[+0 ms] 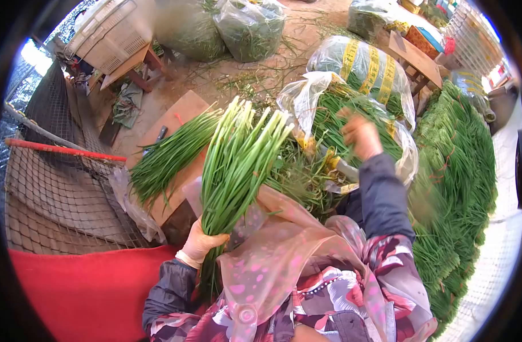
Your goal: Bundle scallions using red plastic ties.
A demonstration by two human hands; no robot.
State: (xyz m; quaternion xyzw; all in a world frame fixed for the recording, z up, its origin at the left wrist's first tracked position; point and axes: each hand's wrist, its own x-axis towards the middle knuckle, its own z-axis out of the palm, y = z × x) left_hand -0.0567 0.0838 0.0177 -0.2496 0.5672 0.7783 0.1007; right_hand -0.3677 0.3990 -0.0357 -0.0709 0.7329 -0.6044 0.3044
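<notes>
My left hand (203, 244) is wrapped round the lower, leafy part of a thick bunch of green chives (238, 154). The bunch stands nearly upright in front of my apron (272, 245), its pale cut ends at the top. My right hand (361, 134) is over an open clear plastic bag (406, 145) filled with more green stalks (332, 111). Motion smears its fingers, so I cannot see whether they hold anything. Left of the held bunch, another bunch of chives (172, 151) lies on a wooden board (187, 105), beside a dark-handled knife (161, 134).
A long heap of chives (455, 199) runs along my right side. Behind the open bag lies a full bag with yellow tape (358, 62). Farther off are more filled bags (252, 28), a white crate (112, 37) and a wooden bench (415, 57). Red cloth (84, 290) lies at left.
</notes>
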